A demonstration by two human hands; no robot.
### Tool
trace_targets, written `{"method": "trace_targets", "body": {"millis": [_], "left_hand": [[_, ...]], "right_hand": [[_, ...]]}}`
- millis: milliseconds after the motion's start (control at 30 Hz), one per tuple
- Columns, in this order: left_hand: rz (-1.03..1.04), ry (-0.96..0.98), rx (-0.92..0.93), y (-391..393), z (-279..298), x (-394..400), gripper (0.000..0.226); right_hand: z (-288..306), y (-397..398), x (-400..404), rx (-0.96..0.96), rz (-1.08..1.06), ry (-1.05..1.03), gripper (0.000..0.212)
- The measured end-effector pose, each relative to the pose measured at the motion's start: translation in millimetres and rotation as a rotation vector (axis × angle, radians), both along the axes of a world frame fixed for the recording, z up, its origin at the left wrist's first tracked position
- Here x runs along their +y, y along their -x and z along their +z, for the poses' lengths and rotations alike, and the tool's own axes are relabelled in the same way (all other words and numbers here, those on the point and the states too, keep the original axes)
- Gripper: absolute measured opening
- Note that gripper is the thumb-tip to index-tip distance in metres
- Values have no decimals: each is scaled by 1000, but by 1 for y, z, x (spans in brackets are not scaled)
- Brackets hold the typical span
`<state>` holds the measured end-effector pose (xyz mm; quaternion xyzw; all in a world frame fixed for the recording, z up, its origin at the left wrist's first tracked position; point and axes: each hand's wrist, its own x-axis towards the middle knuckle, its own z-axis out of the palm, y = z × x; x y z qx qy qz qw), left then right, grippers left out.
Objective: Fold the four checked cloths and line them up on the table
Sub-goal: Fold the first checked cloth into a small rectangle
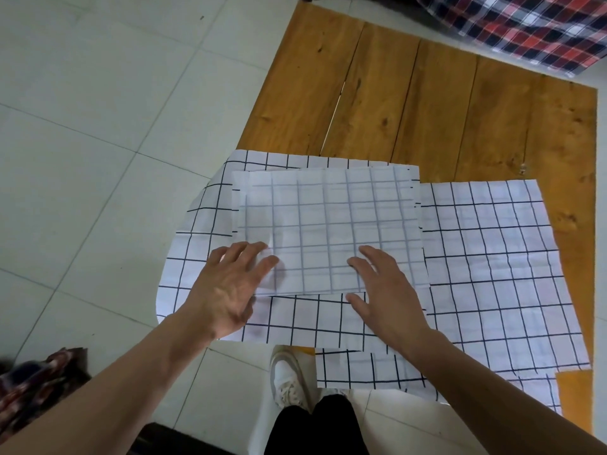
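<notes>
We see our left hand and right hand pressing flat, fingers spread, gripping nothing, on a folded checked cloth. It lies atop unfolded checked cloths on the wooden table. A red plaid fabric drapes the table's far corner.

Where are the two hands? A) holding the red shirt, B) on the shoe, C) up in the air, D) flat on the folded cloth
D: the left hand and the right hand both lie with straight fingers on the folded cloth.
</notes>
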<state>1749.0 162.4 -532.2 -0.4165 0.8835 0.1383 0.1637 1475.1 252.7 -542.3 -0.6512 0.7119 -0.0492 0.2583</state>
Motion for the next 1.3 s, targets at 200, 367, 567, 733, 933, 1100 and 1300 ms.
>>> {"method": "trace_targets", "body": {"millis": [200, 367, 567, 733, 933, 1100, 1300], "left_hand": [[46, 127, 215, 2, -12, 12, 57], [79, 259, 411, 1, -16, 12, 27], [94, 248, 561, 31, 11, 23, 9], [56, 158, 677, 83, 38, 38, 7], [-49, 1, 710, 105, 54, 42, 23], [-18, -156, 461, 80, 27, 36, 61], [-47, -74, 522, 79, 1, 39, 41]], "right_hand": [[2, 0, -2, 2, -12, -4, 60], [5, 1, -5, -16, 2, -9, 66], [20, -5, -5, 43, 166, 76, 85], [23, -6, 6, -56, 148, 266, 41], [22, 39, 24, -211, 65, 411, 18], [21, 72, 50, -511, -186, 423, 36], [28, 85, 70, -627, -327, 362, 40]]}}
